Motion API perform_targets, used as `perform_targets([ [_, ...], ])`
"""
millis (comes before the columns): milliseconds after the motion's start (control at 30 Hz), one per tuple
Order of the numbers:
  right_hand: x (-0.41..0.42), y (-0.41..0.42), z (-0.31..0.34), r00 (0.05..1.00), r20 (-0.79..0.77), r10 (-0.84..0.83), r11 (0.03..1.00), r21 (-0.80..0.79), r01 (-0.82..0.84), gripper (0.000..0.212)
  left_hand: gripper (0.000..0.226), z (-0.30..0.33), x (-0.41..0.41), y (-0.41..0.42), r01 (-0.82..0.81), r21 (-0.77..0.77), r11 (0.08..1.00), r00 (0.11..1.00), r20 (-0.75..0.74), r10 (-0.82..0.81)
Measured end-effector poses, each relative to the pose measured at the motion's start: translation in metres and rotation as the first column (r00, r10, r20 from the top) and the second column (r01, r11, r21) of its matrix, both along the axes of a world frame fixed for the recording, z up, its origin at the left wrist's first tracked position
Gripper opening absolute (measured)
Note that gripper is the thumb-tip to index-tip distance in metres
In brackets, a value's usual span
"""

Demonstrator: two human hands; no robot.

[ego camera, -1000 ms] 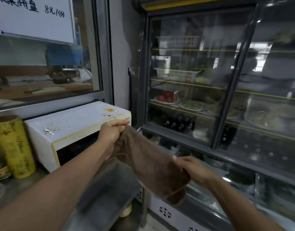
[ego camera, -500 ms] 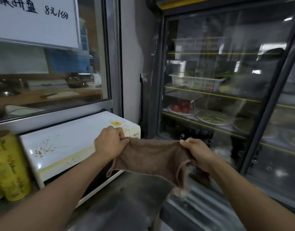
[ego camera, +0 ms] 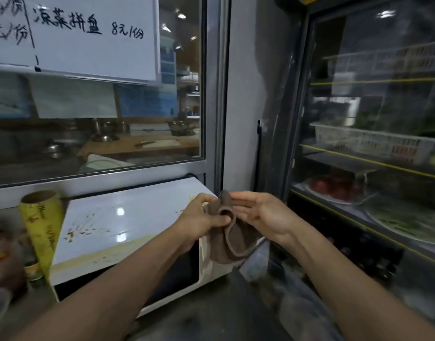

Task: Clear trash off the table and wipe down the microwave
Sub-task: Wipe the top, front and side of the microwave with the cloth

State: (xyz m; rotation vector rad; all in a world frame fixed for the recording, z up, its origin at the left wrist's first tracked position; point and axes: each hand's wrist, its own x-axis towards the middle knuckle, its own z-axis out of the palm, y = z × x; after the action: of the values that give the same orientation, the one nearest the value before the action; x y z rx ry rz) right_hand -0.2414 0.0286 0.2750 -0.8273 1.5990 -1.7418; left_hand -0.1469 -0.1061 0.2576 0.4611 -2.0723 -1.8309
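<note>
A white microwave (ego camera: 118,225) sits on the steel counter, its top speckled with crumbs and yellowish stains. In front of its right corner hangs a brown cloth (ego camera: 232,239), folded double. My left hand (ego camera: 199,220) pinches the cloth's upper fold between thumb and fingers. My right hand (ego camera: 258,215) lies against the cloth's other side with fingers nearly straight, thumb on top of the fold. Both hands meet above the microwave's right front corner.
A yellow roll of cling film (ego camera: 43,230) stands left of the microwave, with jars and clutter (ego camera: 2,254) beyond it. A glass-door display fridge (ego camera: 371,168) with plates of food fills the right. A window with a whiteboard menu (ego camera: 88,35) rises behind the microwave.
My hands have come together, folding the cloth that was stretched between them. The view has shifted left and up toward the microwave top.
</note>
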Motion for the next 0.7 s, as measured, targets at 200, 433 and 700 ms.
perform_targets([
  [200, -0.06, -0.008, -0.018, 0.907, -0.377, 0.189, 0.964, 0.248, -0.098, 0.064, 0.03, 0.0, -0.041, 0.003, -0.245, 0.092, 0.965, 0.97, 0.019, 0.244],
  [433, -0.092, -0.045, -0.05, 0.871, -0.488, -0.063, 0.997, 0.015, 0.08, 0.036, 0.017, 0.012, -0.063, -0.005, -0.27, 0.041, 0.962, 0.963, 0.023, 0.269],
  [700, -0.128, -0.104, -0.048, 0.599, -0.778, -0.188, 0.928, 0.058, 0.367, 0.032, 0.044, -0.008, -0.019, -0.077, -0.255, -0.695, 0.673, 0.79, 0.252, 0.559],
])
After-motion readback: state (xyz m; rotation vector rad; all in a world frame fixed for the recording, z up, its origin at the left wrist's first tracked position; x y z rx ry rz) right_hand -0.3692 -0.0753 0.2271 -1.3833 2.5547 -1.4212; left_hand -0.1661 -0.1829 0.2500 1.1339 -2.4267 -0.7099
